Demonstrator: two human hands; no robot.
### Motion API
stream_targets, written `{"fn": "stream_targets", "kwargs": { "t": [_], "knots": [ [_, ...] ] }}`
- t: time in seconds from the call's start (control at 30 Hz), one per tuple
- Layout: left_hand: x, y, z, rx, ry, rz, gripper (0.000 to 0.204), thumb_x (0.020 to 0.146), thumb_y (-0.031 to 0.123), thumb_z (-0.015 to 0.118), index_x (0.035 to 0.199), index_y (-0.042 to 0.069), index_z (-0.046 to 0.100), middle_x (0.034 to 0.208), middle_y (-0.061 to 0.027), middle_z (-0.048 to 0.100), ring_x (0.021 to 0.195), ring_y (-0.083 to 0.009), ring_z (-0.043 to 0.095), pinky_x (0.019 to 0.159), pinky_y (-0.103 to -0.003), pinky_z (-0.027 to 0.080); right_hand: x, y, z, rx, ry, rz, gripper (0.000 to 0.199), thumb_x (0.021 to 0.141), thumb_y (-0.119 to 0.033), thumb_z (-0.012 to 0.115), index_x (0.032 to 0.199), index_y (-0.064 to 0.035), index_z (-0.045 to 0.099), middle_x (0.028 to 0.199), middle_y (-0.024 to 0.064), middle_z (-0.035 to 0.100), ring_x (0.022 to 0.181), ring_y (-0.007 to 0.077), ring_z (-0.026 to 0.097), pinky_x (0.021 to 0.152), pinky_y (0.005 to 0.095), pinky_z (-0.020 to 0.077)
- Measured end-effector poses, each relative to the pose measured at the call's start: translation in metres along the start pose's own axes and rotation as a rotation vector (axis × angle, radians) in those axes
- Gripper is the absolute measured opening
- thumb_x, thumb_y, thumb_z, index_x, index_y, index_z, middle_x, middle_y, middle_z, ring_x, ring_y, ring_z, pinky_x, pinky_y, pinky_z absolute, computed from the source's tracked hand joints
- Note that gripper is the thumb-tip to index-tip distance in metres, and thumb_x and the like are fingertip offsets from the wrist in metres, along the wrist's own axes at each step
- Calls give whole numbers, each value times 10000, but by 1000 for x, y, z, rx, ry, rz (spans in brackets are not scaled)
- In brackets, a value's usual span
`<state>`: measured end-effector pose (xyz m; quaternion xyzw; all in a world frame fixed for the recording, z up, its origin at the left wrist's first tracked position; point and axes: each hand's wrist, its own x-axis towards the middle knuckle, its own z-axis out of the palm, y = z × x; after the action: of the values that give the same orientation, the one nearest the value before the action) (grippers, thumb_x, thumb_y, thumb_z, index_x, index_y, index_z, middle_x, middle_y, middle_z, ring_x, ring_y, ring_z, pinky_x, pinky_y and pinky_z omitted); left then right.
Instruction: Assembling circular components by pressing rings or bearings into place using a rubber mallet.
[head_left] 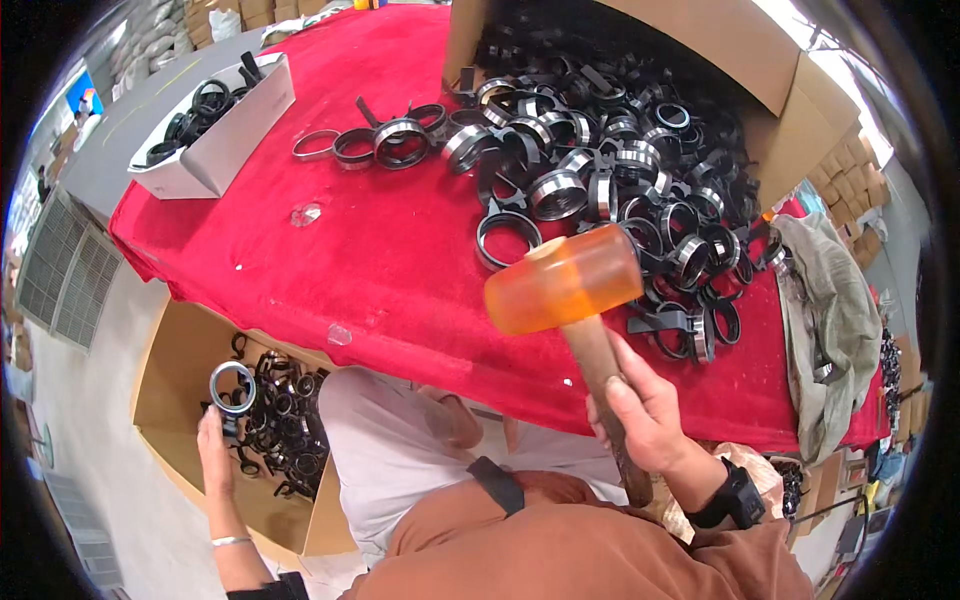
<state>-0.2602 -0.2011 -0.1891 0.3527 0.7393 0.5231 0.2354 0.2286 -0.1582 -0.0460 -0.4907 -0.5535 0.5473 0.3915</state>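
In my right hand (645, 405) is a mallet (565, 280) with a translucent orange head, my fingers wrapped round its wooden handle. The head is raised above the near edge of the red-covered table. My left hand (215, 455) is low at the left, over an open cardboard box (165, 400). At its fingertips is a black ring clamp (232, 388) with a pale metallic rim; its tab is partly hidden by the fingers. Several similar black ring parts (285, 415) lie in the box below.
Piled ring parts (600, 170) spill from a big tipped cardboard box (700, 45) onto the red cloth (400, 270). A white box (225, 140) of parts stands far left. A greenish-grey sack (830, 320) hangs at the right table edge. My legs (375, 450) are beside the lower box.
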Motion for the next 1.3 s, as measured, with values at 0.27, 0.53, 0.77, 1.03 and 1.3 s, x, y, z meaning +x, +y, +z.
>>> {"fn": "stream_targets", "kwargs": {
  "t": [0.27,0.53,0.77,1.03,1.3],
  "knots": [
    [12,184,182,673,2,1296,464,688,83,663,1142,106,567,1159,-104,525,1123,-283,458,980,-433,330,2,8,-15,54,141,-44,523,942,-186,409,1411,-61,215,750,55,554,547,84,502,479,216,432],
    [31,229,317,871,-150,1557,255,755,177,533,992,239,607,1360,-55,361,1305,-276,237,1002,-653,77,-12,7,-32,124,132,-101,519,939,-169,403,1409,-51,218,753,51,549,573,87,501,484,215,425],
    [18,218,296,780,-341,1496,192,739,78,579,920,134,551,1217,-36,486,1254,-263,341,1017,-623,104,13,8,-61,184,-24,112,534,948,-248,421,1415,-95,213,730,55,551,553,102,510,492,232,439],
    [-20,201,197,141,-727,581,165,931,166,455,929,7,502,750,-83,558,674,-180,524,653,-310,442,56,13,-111,293,-169,258,535,913,-279,502,1397,-186,292,651,61,539,448,112,477,391,237,401],
    [-65,144,146,-466,-831,-205,245,913,276,506,867,36,524,694,-34,548,631,-111,504,614,-239,403,83,-6,-99,35,-208,138,609,867,-330,533,1391,-123,304,642,56,540,445,98,478,379,218,387]
  ]
}}
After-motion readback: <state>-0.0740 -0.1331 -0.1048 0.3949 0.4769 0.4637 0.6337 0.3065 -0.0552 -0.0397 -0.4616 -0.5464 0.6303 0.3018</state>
